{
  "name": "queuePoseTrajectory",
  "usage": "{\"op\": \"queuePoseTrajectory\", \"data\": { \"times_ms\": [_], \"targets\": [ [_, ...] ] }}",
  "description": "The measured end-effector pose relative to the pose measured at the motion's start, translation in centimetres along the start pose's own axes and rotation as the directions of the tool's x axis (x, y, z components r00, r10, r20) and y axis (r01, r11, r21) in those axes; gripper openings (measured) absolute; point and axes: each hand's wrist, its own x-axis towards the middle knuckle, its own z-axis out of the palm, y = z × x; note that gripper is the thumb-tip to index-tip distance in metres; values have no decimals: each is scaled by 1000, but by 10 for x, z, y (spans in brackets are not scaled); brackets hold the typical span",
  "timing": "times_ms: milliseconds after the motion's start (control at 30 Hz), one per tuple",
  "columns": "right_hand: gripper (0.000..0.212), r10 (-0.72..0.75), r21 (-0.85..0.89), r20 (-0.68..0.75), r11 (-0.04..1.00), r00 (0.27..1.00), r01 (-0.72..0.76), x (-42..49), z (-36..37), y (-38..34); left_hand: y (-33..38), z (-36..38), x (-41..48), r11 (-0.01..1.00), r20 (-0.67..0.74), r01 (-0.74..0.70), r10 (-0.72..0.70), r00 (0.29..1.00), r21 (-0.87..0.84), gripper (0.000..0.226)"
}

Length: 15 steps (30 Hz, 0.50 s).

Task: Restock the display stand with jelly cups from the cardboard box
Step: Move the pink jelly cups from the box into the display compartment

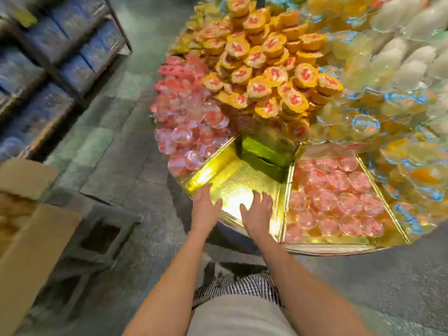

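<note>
Your left hand and right hand reach side by side over the bare gold compartment of the display stand at lower centre of the frame. Their fingers are straight, slightly apart and hold nothing; you cannot tell whether they touch the floor. Pink jelly cups fill the compartment just right, orange cups pile above, and the cardboard box stands at the lower left edge, well apart from the stand.

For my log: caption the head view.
Left hand and right hand open over display stand's bare gold compartment; cardboard box at left.
</note>
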Motion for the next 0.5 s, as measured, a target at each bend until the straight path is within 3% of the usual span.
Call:
{"op": "queuePoseTrajectory", "data": {
  "times_ms": [233,500],
  "targets": [
    [62,-300,-94,228,940,926,328,-64,116,-143,-137,-134,-35,956,-214,279,-291,932,-88,56],
    [59,-502,-144,505,753,702,642,-128,208,-248,-246,-223,-102,786,-404,539,-618,674,-303,56]
  ]
}}
